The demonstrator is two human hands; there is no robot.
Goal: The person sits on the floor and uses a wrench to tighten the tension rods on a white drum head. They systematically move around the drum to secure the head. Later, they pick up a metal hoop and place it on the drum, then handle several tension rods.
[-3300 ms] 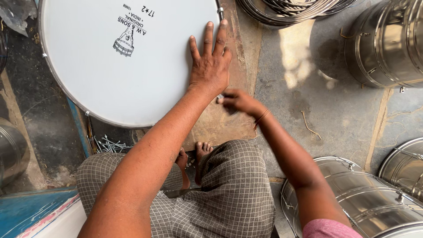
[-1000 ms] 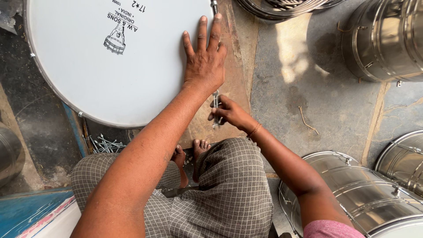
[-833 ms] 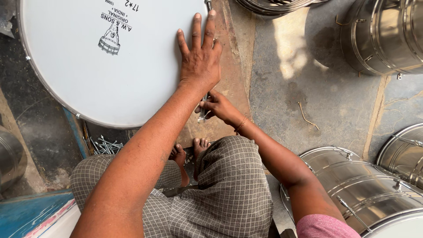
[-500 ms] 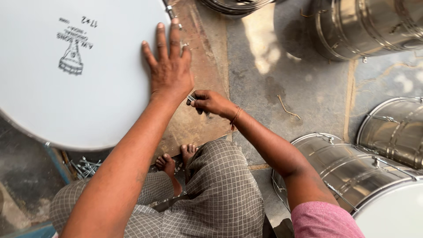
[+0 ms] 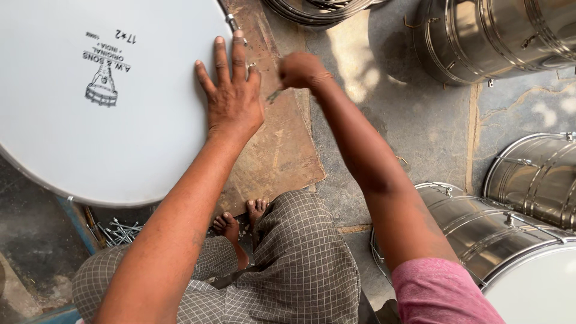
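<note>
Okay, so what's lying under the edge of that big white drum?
Under the white drum shows a brown board beneath its right edge and loose metal screws below its lower rim. The left hand lies flat on top; anything beneath the drumhead is covered.

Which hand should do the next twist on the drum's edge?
Probably the right hand: it grips a small tool beside the drum rim's lug. The left hand lies flat on the drumhead, steadying it.

Left hand (image 5: 231, 99) lies flat, palm down, fingers extended and slightly spread, forearm running straight back toward the body. Right hand (image 5: 302, 70) is closed into a loose fist, motion-blurred, with the arm extended forward and bent slightly at the elbow.
</note>
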